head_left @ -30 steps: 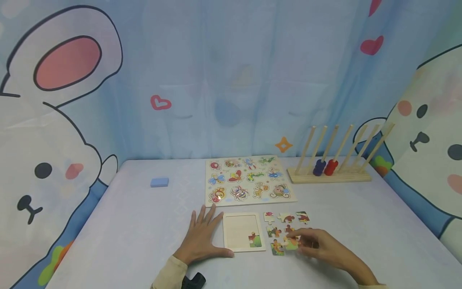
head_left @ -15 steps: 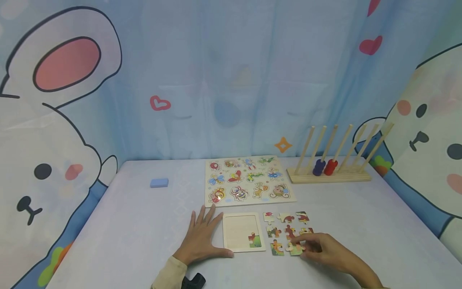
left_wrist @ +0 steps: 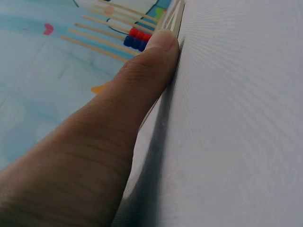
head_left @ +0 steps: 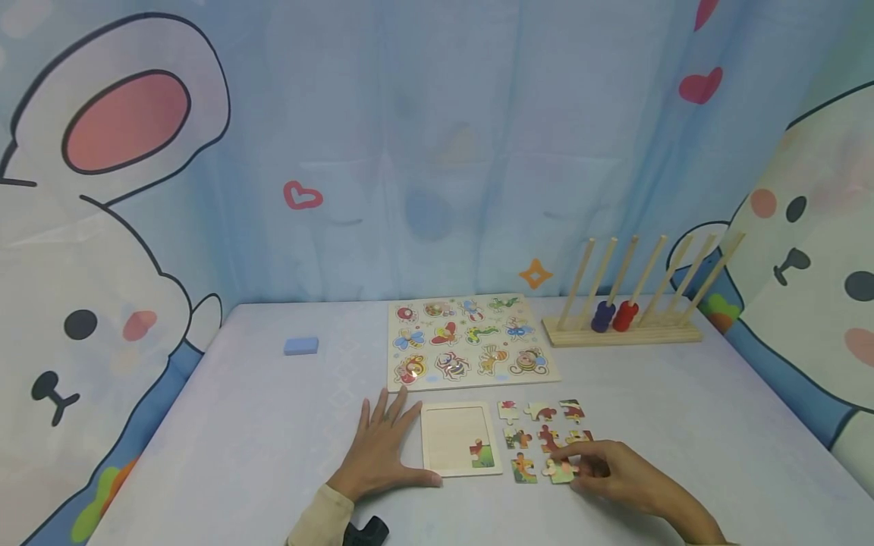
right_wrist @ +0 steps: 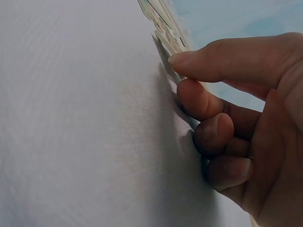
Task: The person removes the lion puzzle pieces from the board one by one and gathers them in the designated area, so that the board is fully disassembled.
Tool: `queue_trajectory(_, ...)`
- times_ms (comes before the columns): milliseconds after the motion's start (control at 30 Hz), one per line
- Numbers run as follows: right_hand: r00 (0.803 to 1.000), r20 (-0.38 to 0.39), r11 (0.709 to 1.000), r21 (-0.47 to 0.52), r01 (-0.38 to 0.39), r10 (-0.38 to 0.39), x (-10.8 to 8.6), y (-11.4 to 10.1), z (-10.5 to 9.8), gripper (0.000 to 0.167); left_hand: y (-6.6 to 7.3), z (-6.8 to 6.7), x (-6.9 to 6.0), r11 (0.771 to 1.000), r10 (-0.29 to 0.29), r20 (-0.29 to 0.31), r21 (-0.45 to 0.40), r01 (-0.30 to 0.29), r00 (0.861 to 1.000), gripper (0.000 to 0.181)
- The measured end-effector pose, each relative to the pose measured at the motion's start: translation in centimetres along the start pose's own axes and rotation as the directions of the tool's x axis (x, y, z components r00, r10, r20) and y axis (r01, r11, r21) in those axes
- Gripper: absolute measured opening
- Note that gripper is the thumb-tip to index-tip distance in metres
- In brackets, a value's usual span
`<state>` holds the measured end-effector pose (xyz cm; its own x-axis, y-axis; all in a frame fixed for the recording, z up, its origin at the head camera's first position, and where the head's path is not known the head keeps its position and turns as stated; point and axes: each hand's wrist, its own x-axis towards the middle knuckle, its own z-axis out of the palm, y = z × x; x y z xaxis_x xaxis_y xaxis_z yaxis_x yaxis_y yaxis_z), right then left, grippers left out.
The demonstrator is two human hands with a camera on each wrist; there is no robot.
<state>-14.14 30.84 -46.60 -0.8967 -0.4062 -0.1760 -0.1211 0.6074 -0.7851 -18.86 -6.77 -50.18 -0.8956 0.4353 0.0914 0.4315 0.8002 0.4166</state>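
My left hand (head_left: 382,447) lies spread on the table, its thumb and index finger at the left side of a small wooden puzzle tray (head_left: 454,406). One puzzle piece (head_left: 482,455) sits in the tray's lower right corner. Just right of the tray, my right hand (head_left: 617,478) pinches a green and yellow puzzle piece (head_left: 560,472) at the table surface. In the right wrist view, the other fingers (right_wrist: 213,135) are curled under. Several loose puzzle pieces (head_left: 523,467) lie in rows beside it. The left wrist view shows the left thumb (left_wrist: 151,61) straight against the tray's edge.
Behind the tray lies a wooden insect puzzle board (head_left: 471,341). A wooden peg rack (head_left: 621,337) with blue and red beads stands at the back right. At the back left is a blue block (head_left: 301,346). A patterned curtain (head_left: 437,152) hangs behind the table.
The right hand has moved slightly right and toward the person with the green and yellow puzzle piece, then stayed nearly still. The left hand has not moved.
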Motion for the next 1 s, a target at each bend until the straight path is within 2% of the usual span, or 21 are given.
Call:
queue_trajectory(333,1.0,0.001,0.999,-0.021,0.03,-0.029,0.07,0.17,-0.08,0.036,-0.12,0.08,-0.03,1.0,0.008,-0.008,0.008,-0.008,1.0,0.116)
queue_trajectory(567,1.0,-0.003,1.0,-0.017,-0.003,0.003,0.0,0.01,-0.04,0.036,-0.11,0.14,0.02,1.0,0.005,-0.012,0.014,-0.005,1.0,0.116)
queue_trajectory(867,1.0,-0.011,1.0,-0.025,-0.002,0.002,0.14,0.2,-0.14,0.033,-0.09,0.13,-0.01,1.0,0.004,-0.011,0.01,-0.004,1.0,0.117)
queue_trajectory(1000,0.997,-0.065,0.997,-0.065,0.033,-0.038,0.26,-0.1,-0.26,0.032,-0.1,0.12,-0.02,1.0,0.01,-0.013,0.01,-0.009,1.0,0.116)
